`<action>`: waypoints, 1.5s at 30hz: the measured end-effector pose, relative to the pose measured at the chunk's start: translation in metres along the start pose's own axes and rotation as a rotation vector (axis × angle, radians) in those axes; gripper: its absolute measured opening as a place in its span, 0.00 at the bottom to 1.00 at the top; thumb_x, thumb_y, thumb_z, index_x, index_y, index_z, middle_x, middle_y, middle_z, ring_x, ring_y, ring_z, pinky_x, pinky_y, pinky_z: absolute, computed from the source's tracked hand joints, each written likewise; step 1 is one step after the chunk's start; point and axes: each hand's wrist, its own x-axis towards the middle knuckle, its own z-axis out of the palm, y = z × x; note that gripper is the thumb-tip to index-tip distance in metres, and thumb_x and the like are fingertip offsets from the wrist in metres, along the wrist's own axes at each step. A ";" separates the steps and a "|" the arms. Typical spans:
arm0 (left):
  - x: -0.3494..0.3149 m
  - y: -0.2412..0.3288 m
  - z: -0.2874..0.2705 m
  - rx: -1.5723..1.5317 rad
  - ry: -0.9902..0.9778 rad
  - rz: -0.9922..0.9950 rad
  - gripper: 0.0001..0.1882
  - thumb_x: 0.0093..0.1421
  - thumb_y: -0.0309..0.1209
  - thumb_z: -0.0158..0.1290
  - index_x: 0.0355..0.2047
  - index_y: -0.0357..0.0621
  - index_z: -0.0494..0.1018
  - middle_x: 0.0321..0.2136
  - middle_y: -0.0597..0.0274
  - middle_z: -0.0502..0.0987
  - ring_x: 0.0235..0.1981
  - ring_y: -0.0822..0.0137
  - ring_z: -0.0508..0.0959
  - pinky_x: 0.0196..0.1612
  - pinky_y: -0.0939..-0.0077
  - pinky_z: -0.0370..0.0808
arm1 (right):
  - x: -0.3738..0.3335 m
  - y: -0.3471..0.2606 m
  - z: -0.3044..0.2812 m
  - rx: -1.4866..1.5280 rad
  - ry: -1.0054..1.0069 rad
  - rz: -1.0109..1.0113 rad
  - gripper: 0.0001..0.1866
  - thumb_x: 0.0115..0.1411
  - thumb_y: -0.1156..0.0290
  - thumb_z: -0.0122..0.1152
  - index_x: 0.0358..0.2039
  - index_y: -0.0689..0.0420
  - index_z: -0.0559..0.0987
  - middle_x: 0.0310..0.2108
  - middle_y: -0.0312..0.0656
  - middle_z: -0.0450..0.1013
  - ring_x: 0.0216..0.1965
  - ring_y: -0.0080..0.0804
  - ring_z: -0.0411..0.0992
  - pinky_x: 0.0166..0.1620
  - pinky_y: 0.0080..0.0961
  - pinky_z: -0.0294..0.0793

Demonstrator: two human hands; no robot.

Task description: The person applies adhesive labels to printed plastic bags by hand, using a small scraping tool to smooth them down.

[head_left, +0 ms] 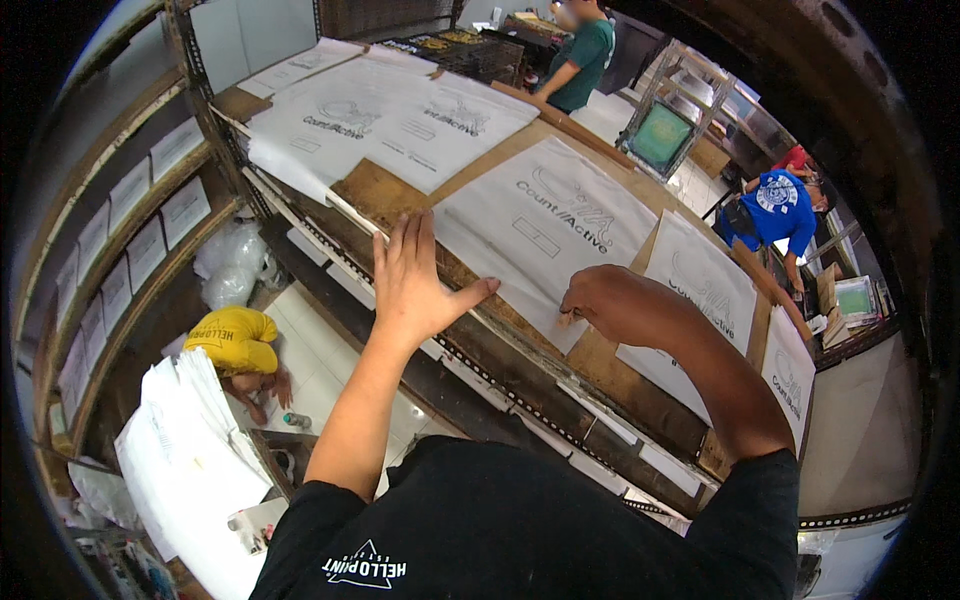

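Observation:
A thin white sheet printed with dark lettering and line art lies on a brown board, with a long crease along its near side. My left hand is open, fingers spread, at the board's near edge by the sheet's left corner. Closed in a pinch, my right hand is at the sheet's near right edge; its curled fingers partly hide what they grip. Similar printed sheets lie on both sides: a wide one to the left and another to the right, partly under my right forearm.
A metal rack frame with perforated edges runs below the board. On the left, shelves hold white sheets, and a person in yellow crouches beside a white stack. People in green and blue are beyond the board.

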 end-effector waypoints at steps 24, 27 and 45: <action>0.001 -0.001 -0.003 -0.095 -0.025 -0.008 0.64 0.46 0.68 0.62 0.65 0.24 0.56 0.65 0.32 0.61 0.71 0.41 0.54 0.72 0.37 0.41 | 0.040 0.034 0.017 1.622 0.407 0.141 0.18 0.68 0.71 0.59 0.56 0.63 0.73 0.51 0.44 0.77 0.49 0.31 0.77 0.50 0.31 0.78; 0.002 -0.001 -0.004 -0.105 -0.030 -0.009 0.64 0.46 0.68 0.62 0.66 0.25 0.56 0.65 0.31 0.61 0.71 0.41 0.54 0.72 0.38 0.41 | 0.040 0.034 0.013 1.627 0.425 0.146 0.16 0.67 0.72 0.60 0.54 0.62 0.74 0.51 0.43 0.77 0.48 0.30 0.77 0.50 0.31 0.77; 0.001 0.001 -0.006 -0.028 -0.060 0.011 0.63 0.47 0.67 0.62 0.66 0.25 0.56 0.65 0.31 0.61 0.71 0.40 0.55 0.71 0.39 0.44 | 0.038 0.020 0.012 1.676 0.496 0.007 0.16 0.68 0.73 0.59 0.54 0.62 0.75 0.48 0.41 0.78 0.47 0.30 0.77 0.49 0.31 0.77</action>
